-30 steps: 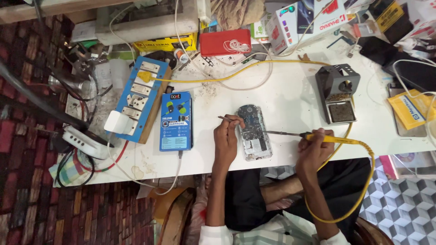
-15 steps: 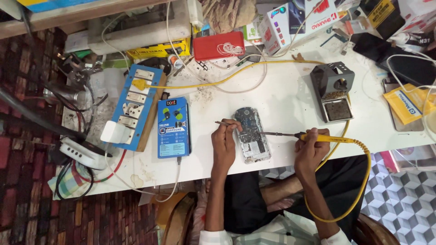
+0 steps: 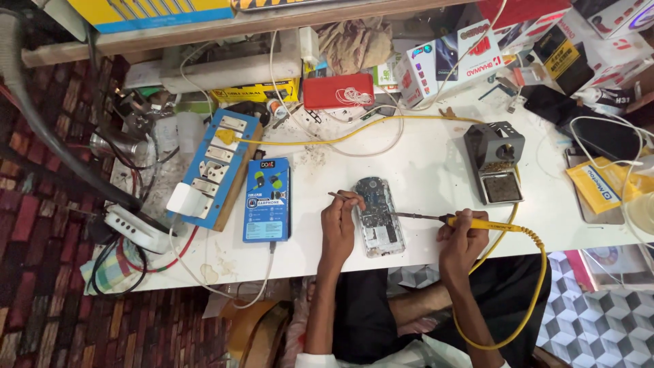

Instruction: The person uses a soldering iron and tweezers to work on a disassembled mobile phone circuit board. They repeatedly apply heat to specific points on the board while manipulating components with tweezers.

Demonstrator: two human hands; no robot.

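Note:
An opened phone (image 3: 377,217) with its circuit board showing lies on the white table (image 3: 422,163) near the front edge. My left hand (image 3: 338,221) rests at the phone's left side and pinches a thin metal tool (image 3: 336,195) that sticks out to the left. My right hand (image 3: 462,238) grips a yellow-handled soldering iron (image 3: 477,223); its dark tip reaches left onto the board. The iron's yellow cable (image 3: 538,272) loops down past the table edge.
A grey soldering-iron stand (image 3: 495,163) sits right of the phone. A blue box (image 3: 267,200) and a blue socket board (image 3: 216,163) lie to the left. Cartons, a red case (image 3: 338,90), cables and a yellow pouch (image 3: 599,187) crowd the back and right.
The hands, phone and iron keep the same pose. The camera view has shifted slightly, so everything sits a little lower in the picture.

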